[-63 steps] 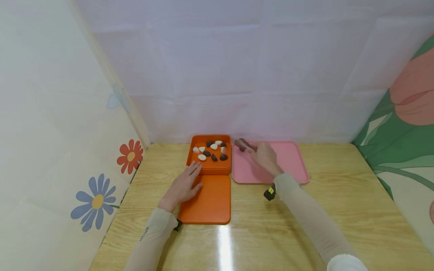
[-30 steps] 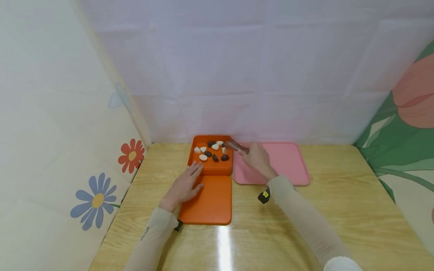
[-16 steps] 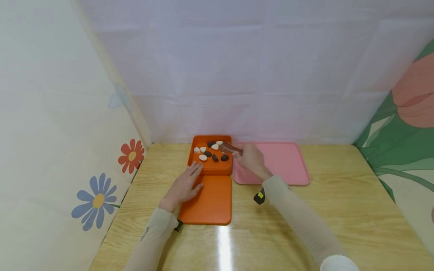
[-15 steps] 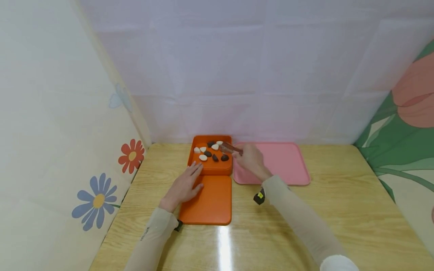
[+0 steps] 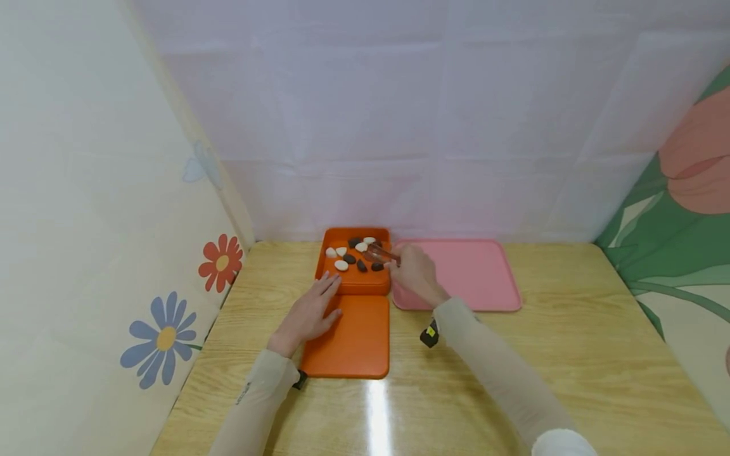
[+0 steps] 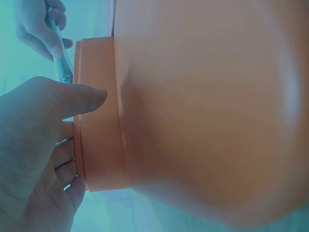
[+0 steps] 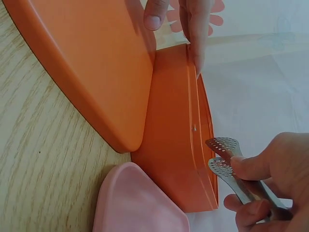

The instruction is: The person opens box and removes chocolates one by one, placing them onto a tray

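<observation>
In the head view an orange box (image 5: 360, 288) holds several white and dark pebble-like pieces (image 5: 341, 265). My left hand (image 5: 308, 315) rests its fairly straight fingers on the box's front rim, the thumb against its front wall in the left wrist view. With my right hand (image 5: 416, 273) I grip metal tongs (image 7: 251, 191) whose perforated ends (image 7: 225, 145) stand apart over the right side of the box. No piece shows between those ends, though the box wall hides what lies below them in the right wrist view.
An orange lid (image 5: 353, 342) lies flat in front of the box, seemingly joined to it. To the right is a pink tray (image 5: 481, 278), close beside the box. The wooden table (image 5: 433, 405) meets a cloth-covered wall (image 5: 342, 126) right behind both.
My right hand and the tongs have moved left from over the pink tray to over the box, and the tong ends have spread apart. The left hand has stayed in place.
</observation>
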Demonstrator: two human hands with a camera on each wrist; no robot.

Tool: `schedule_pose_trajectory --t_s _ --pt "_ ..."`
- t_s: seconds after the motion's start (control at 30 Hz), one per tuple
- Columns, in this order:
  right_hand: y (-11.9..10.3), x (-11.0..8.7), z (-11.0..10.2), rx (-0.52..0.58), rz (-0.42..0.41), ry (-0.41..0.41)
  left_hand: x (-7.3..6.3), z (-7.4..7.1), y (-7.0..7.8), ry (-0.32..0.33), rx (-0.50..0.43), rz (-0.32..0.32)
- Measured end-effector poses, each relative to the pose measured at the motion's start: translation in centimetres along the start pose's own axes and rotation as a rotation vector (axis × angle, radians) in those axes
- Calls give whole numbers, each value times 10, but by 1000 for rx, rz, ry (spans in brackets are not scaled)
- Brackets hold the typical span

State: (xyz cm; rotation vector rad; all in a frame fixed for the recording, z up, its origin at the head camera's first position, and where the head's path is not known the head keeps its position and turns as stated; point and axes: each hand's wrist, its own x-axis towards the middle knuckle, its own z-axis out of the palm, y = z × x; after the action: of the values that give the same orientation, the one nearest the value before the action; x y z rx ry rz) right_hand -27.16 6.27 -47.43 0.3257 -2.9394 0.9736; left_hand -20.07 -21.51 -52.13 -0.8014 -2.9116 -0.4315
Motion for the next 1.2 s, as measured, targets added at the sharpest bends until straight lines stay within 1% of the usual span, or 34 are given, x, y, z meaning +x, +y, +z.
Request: schedule_pose_trajectory --t_s 0.2,0.4,0.53,0.67,0.77,0.9,1.0,1.2 --pt "-1 0 6 -20 -17 11 0 0 0 5 2 3" --pt "-3 -1 11 -13 -8 -2 -1 0 0 1 -2 2" --pt "-6 0 14 -25 11 -24 -1 1 -2 1 -2 9" --pt "-8 0 17 -15 50 -42 -1 2 -2 3 1 15" --pt "-9 -1 19 -18 60 -33 -1 2 -2 -2 1 12" --pt "-10 0 22 -77 42 -17 0 1 -2 -15 -2 4" --pt "-10 0 24 -113 28 -20 0 1 -2 -16 -6 -1" --pt "-12 1 28 -131 0 -21 0 2 -2 -11 0 -7"
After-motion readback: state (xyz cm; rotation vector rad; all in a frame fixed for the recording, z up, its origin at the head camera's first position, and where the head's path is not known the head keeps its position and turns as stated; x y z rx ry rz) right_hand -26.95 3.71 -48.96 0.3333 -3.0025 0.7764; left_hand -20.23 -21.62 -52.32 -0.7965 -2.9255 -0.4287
